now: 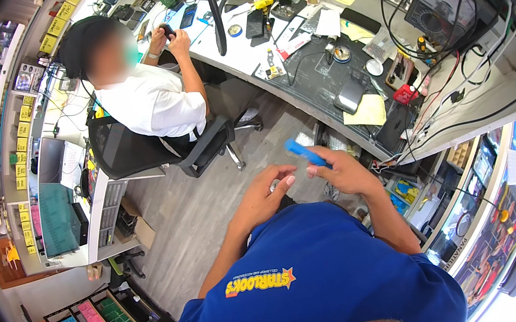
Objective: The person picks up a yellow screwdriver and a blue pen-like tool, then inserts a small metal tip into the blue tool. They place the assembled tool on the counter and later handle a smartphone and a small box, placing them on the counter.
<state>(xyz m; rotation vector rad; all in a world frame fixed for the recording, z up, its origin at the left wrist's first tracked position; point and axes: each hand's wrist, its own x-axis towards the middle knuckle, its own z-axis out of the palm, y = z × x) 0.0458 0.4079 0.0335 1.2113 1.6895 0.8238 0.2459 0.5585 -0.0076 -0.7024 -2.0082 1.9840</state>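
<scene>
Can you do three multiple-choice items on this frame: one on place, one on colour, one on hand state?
1. Where is the blue tool relative to the person's hands?
A. lying on the workbench
B. held in the right hand
C. on the floor

2. What colour is the co-worker's shirt?
A. white
B. red
C. green

3. What state is the left hand in?
A. flat on the desk
B. clenched around a phone
C. raised in front of the body, fingers curled, with no clear grip on anything large

Answers:
1. B: the blue tool sticks out of the right hand, above the floor and short of the workbench.
2. A: the seated co-worker on the black office chair wears a white shirt.
3. C: the left hand hovers close to the right one, fingertips bent inward; whether it pinches something small cannot be told.
</scene>
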